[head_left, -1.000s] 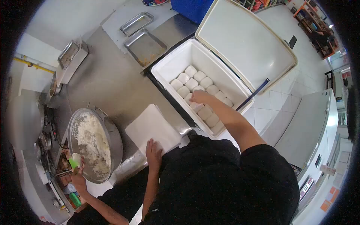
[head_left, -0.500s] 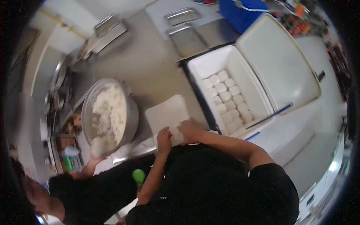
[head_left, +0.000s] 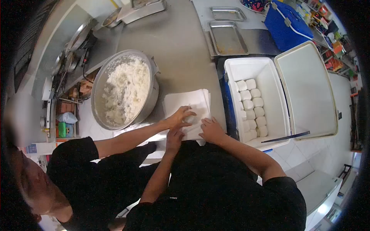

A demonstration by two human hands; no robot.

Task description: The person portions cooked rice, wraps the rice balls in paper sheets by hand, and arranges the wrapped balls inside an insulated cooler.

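A stack of white paper sheets (head_left: 183, 99) lies at the front of the steel counter. My left hand (head_left: 175, 139) is at its near left edge, fingers bent together on the paper. On the right side of the stack rests my right hand (head_left: 211, 131), fingers apart and touching the top sheet. Between them a co-worker's hand (head_left: 179, 117) reaches in from the left, its fingers around a whitish rounded lump (head_left: 190, 119) on the paper. That lump is partly hidden by the fingers.
To the left stands a large metal pot (head_left: 155, 92) of white rice (head_left: 129, 84). An open cooler (head_left: 269, 111) on the right holds several white wrapped portions (head_left: 246, 103). Metal trays (head_left: 227, 36) and a blue cooler bag (head_left: 287, 27) sit farther back. The co-worker stands close on my left.
The co-worker's hand has moved from the pot's near rim to the paper, bringing the whitish lump. My right hand has shifted to the stack's right side. The view has turned.
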